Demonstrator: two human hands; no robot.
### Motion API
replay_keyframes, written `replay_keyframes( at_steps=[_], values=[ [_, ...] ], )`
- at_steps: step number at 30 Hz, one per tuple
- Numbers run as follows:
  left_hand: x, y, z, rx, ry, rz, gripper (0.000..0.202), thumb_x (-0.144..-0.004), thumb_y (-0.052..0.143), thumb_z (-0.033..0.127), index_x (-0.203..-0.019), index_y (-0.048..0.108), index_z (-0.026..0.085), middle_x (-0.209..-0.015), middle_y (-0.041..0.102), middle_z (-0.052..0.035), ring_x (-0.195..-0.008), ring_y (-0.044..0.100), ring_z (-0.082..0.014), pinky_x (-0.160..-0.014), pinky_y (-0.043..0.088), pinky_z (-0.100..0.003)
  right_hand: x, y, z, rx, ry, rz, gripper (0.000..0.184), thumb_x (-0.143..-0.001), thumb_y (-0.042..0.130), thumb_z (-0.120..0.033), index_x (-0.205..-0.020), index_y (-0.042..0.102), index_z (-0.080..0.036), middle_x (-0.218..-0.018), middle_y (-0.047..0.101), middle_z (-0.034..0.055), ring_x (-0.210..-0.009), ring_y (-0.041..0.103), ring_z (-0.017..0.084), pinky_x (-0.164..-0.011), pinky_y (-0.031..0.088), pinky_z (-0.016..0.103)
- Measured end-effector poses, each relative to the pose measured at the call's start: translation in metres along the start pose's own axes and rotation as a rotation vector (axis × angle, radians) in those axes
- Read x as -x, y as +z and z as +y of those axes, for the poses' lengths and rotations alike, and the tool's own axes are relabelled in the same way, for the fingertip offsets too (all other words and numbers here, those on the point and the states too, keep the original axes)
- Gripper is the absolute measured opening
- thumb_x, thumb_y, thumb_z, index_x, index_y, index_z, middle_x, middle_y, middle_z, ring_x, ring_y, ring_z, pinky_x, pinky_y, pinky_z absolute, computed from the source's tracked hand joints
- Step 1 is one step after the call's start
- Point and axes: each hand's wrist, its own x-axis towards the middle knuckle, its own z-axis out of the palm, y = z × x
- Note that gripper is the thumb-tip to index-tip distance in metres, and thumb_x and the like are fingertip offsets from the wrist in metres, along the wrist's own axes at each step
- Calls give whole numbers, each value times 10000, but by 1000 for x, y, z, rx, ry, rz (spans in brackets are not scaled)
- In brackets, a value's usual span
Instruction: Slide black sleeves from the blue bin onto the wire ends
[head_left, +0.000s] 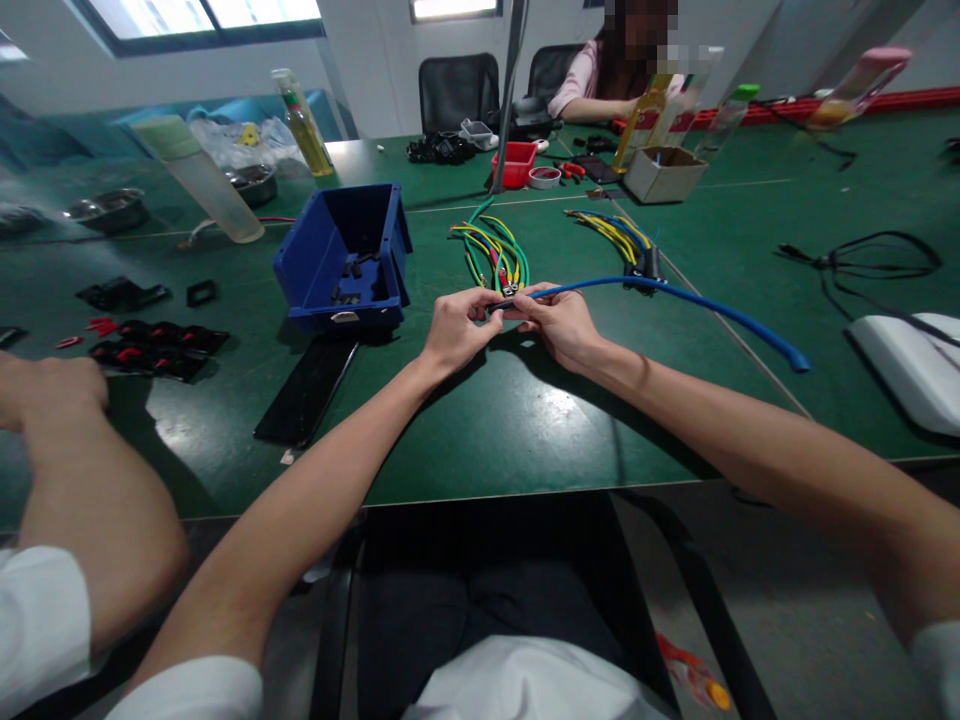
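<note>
My left hand point(454, 330) and my right hand point(559, 322) meet above the green table point(525, 430), fingers pinched together on the near end of a blue cable point(697, 303). The cable runs from my fingers to the right and ends free near the table's right part. A small dark piece sits between my fingertips; I cannot make out what it is. Just behind my hands lies a bundle of green, yellow and red wires point(491, 255).
A blue bin point(345, 255) with small black parts stands left of my hands, a flat black strip point(307, 390) before it. Another wire bundle point(619, 240) lies behind right. A neighbour's arm point(82, 480) works at black and red parts point(154, 345). A person sits across, beside bottles and a box.
</note>
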Motion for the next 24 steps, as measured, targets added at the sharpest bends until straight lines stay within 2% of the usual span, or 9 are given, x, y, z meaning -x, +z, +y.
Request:
replay_keyframes(
  at_steps=[6, 14, 20, 24],
  values=[
    [0, 0, 1, 53, -53, -1, 165, -752, 627, 171, -870, 740, 145, -686, 680, -8, -561, 513, -91, -570, 410, -231, -1, -1, 0, 20, -3, -20, 357, -583, 869, -415, -758, 656, -189, -777, 697, 10, -730, 700, 152, -489, 470, 173],
    [-1, 2, -4, 178, -161, -8, 149, -762, 620, 208, -830, 730, 133, -691, 698, -22, -566, 554, -97, -549, 421, -221, 1, 2, -2, 77, -46, -40, 430, -724, 713, -603, -814, 643, -188, -833, 709, 45, -776, 700, 171, -525, 509, 211],
    [-2, 0, -5, 164, -175, 14, 142, -768, 633, 228, -829, 722, 137, -667, 682, -20, -548, 543, -94, -536, 421, -223, 1, 1, 1, 135, -189, 9, 384, -699, 768, -522, -848, 606, -207, -799, 692, 6, -740, 677, 141, -534, 505, 209],
    [-1, 0, -4, 114, -134, 35, 133, -758, 641, 212, -834, 728, 145, -668, 678, -13, -547, 533, -92, -543, 423, -225, 0, 0, 2, 196, -233, 46, 372, -726, 742, -531, -821, 603, -200, -761, 689, 18, -704, 671, 141, -520, 499, 215]
  ],
)
